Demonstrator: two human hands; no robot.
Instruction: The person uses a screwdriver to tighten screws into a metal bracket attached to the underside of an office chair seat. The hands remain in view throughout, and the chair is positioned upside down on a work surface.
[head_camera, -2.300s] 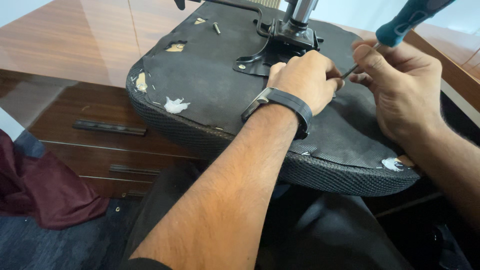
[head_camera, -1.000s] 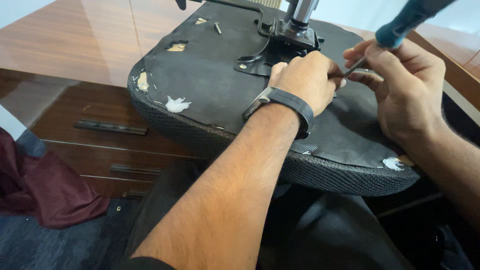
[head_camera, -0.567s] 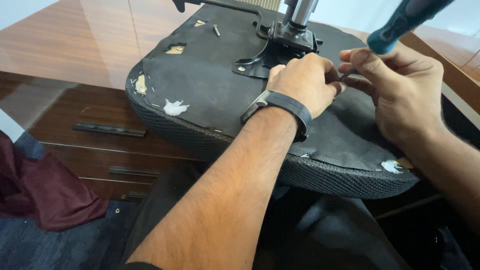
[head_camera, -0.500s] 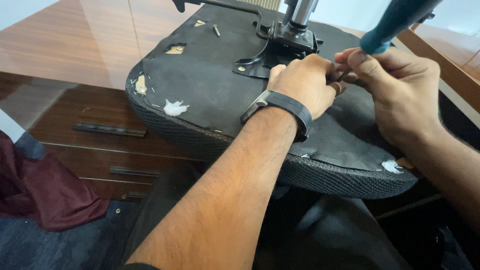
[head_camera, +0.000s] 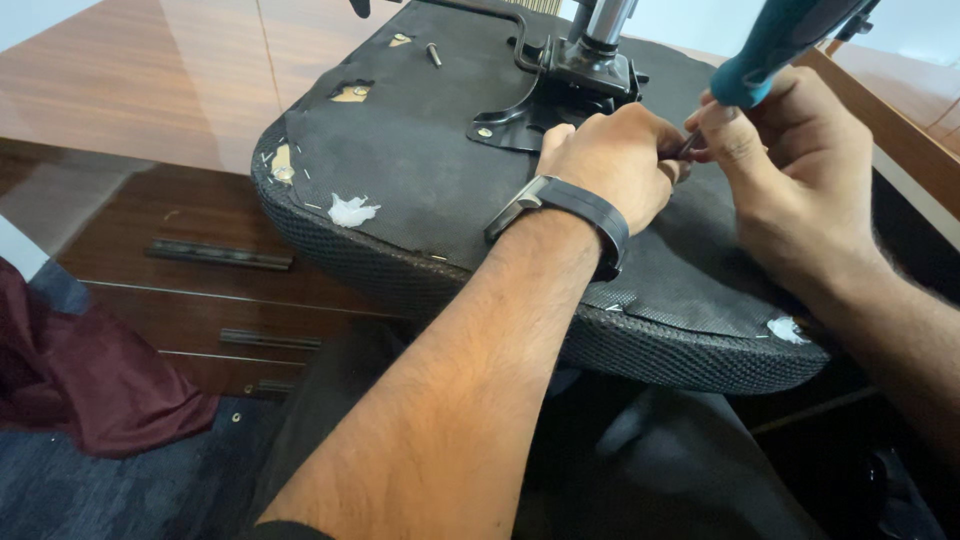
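Chair seat (head_camera: 420, 180) lies upside down across the centre of the frame, its underside up, resting on the person's lap with the wooden desk (head_camera: 150, 90) behind it at upper left. Metal bracket (head_camera: 545, 90) with gas column (head_camera: 600, 20) sits on the underside at top centre; one screw head shows in the bracket's left tab, so that corner looks fastened. A loose bolt (head_camera: 434, 54) lies on the fabric near the top edge, apart from the bracket. Judgement: work on the bracket is partway; at least one fastener is in, one is off to the side, and the point under the tool is being worked. Fabric torn in places, white stuffing (head_camera: 352, 210) showing at left edge. Left hand (head_camera: 610, 160), wearing a dark wristband (head_camera: 570, 215), is curled closed, knuckles up, pressed on the seat just right of the bracket; what its fingertips pinch is hidden. Right hand (head_camera: 790, 170) is closed around the shaft of a teal-handled screwdriver (head_camera: 780, 40), handle pointing to upper right, tip hidden between the two hands, which touch. Maroon cloth (head_camera: 90, 380) on the floor at lower left.
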